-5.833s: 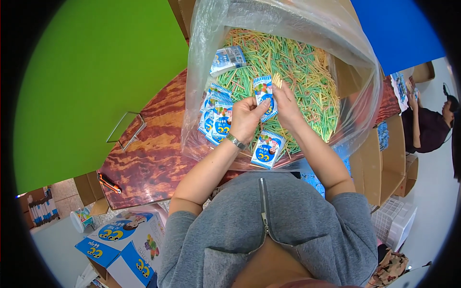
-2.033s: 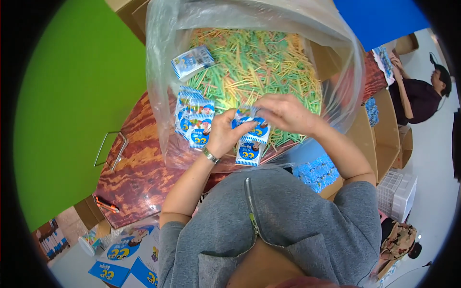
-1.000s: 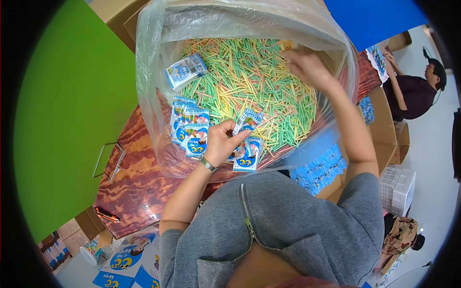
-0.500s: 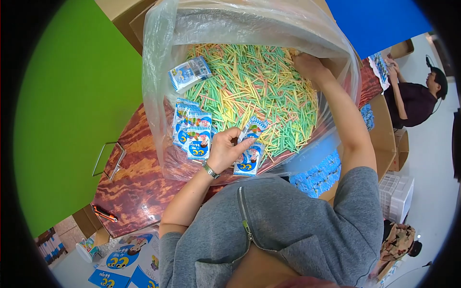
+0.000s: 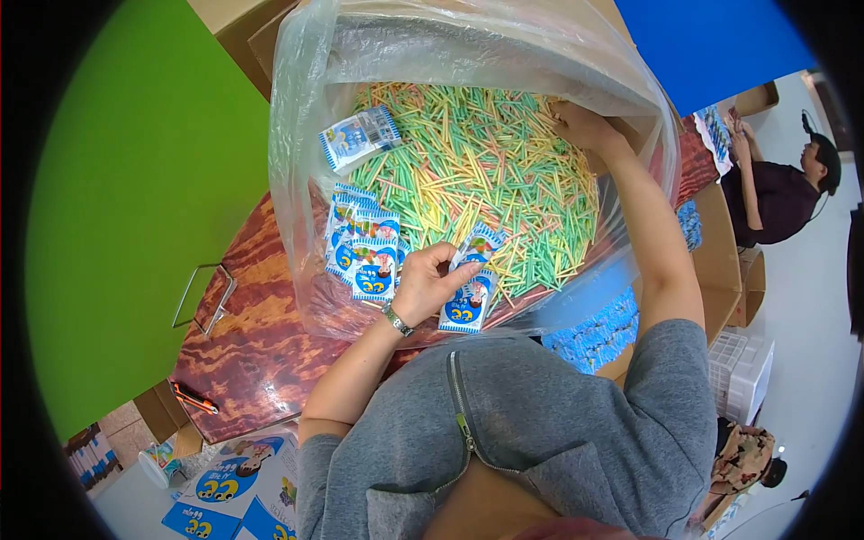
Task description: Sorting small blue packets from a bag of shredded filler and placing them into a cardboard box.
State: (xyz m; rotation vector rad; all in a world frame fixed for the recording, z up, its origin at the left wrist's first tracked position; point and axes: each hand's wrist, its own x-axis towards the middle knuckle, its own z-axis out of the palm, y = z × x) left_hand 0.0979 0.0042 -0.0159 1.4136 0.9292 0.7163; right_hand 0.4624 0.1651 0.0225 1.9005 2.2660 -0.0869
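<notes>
"Across the red-brown table point(image 5: 261, 346), what looms largest from my remote seat?"

"Its clear plastic bag point(image 5: 405, 45), spread wide around a broad heap of green, yellow and pink sticks point(image 5: 486, 180)."

"And the 2 hands I'm following?"

"Right hand point(image 5: 583, 129): at the heap's far right edge, fingers hidden, so I can't tell whether they grip anything. Left hand point(image 5: 425, 286): thumb and fingers pinch 1 blue-and-white packet point(image 5: 481, 239) at the heap's near edge, partly over another packet point(image 5: 461, 313)."

"Step in hand?"

"Gathering sticks, I judge, with the packet at the ready. The next move calls for a light grip; sticks this thin could snap."
</notes>
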